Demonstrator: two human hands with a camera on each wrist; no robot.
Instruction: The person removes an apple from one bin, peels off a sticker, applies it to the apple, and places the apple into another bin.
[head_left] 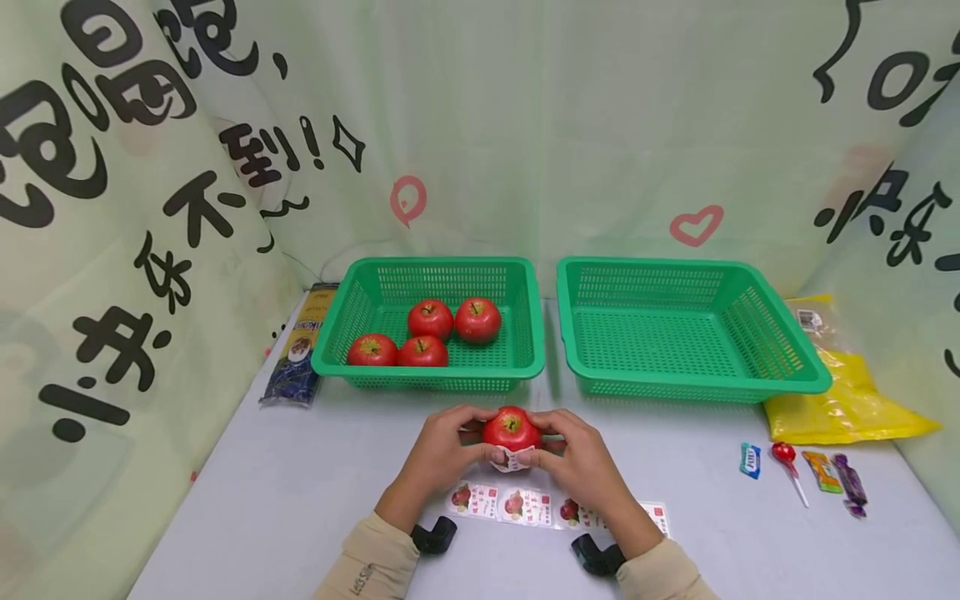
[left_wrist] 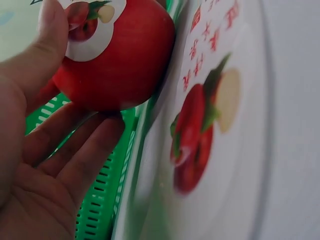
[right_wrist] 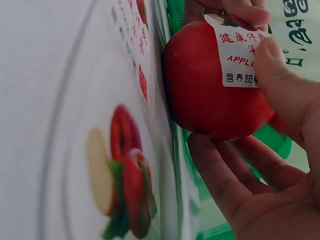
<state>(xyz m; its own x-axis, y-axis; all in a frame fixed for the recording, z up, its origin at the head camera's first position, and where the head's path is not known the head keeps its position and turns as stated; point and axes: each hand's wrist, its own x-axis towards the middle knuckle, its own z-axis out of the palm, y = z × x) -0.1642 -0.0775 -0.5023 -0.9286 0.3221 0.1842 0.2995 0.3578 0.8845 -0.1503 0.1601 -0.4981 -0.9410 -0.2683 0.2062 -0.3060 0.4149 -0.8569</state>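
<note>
A red apple (head_left: 512,427) sits on the white table in front of the baskets, held between both hands. My left hand (head_left: 447,446) grips its left side, the thumb on a white printed label (head_left: 512,459) that lies on the apple's near face. From the other side my right hand (head_left: 573,454) grips it, its thumb pressing the label's right part. In the right wrist view the label (right_wrist: 239,62) shows red and black print. Just nearer than the apple lies a strip of similar labels (head_left: 525,506), partly covered by the right forearm.
A green basket (head_left: 442,382) at back left holds several apples (head_left: 477,321). Another green basket (head_left: 693,387) stands to its right. A dark blue packet (head_left: 294,358) lies far left. At right are a yellow bag (head_left: 847,408), a lollipop (head_left: 784,454) and several wrapped candies (head_left: 823,472).
</note>
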